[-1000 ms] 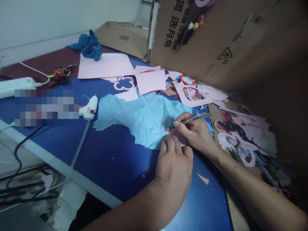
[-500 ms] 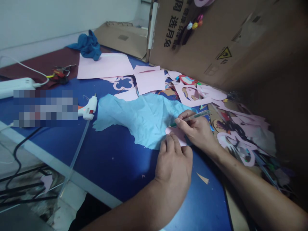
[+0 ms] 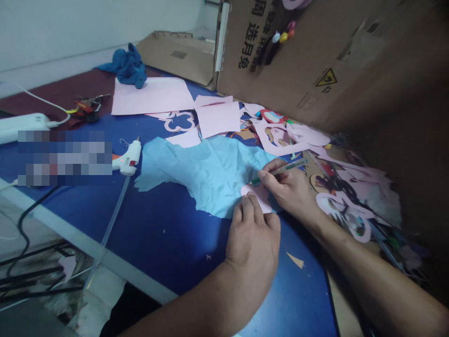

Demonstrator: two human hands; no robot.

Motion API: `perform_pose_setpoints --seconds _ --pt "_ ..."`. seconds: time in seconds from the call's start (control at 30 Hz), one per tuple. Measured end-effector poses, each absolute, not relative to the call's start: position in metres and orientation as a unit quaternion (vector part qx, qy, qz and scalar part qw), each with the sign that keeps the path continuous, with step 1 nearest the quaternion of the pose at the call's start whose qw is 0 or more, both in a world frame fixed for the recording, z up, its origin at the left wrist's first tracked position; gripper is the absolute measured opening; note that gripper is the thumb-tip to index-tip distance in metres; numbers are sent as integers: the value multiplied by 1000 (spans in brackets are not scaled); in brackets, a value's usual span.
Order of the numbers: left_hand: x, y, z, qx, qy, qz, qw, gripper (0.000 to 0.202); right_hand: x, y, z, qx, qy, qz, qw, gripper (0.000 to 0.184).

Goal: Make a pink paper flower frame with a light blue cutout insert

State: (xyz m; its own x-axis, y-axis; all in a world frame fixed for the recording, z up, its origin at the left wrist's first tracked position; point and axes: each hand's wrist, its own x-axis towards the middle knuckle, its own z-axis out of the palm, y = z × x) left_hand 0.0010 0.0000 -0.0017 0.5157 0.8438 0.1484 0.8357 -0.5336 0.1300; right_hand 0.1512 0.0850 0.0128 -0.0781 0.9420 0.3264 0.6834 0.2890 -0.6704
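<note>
My right hand (image 3: 289, 189) grips a green pen (image 3: 280, 170), its tip resting at the edge of a small pink paper shape (image 3: 257, 194). That shape lies on a crumpled light blue paper sheet (image 3: 206, 168). My left hand (image 3: 253, 234) lies flat, fingertips pressing the near edge of the pink shape. Both hands rest on a blue table (image 3: 157, 234).
A white glue gun (image 3: 128, 157) with a glue stick lies left of the blue sheet. Pink sheets (image 3: 150, 96) and cutouts (image 3: 345, 210) litter the far and right side. Cardboard boxes (image 3: 298, 61) stand behind. A blue cloth (image 3: 128, 68), keys (image 3: 87, 107) and a power strip (image 3: 21, 124) sit far left.
My right hand with the pen has shifted slightly to the right and away along the pink shape's edge, uncovering more of it. The left hand has stayed put.
</note>
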Motion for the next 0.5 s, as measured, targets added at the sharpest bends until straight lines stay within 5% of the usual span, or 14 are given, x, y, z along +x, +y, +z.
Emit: perform_pose_setpoints --seconds 0.5 --pt "-1 0 0 875 474 89 32 32 154 84 14 -569 -716 160 371 49"
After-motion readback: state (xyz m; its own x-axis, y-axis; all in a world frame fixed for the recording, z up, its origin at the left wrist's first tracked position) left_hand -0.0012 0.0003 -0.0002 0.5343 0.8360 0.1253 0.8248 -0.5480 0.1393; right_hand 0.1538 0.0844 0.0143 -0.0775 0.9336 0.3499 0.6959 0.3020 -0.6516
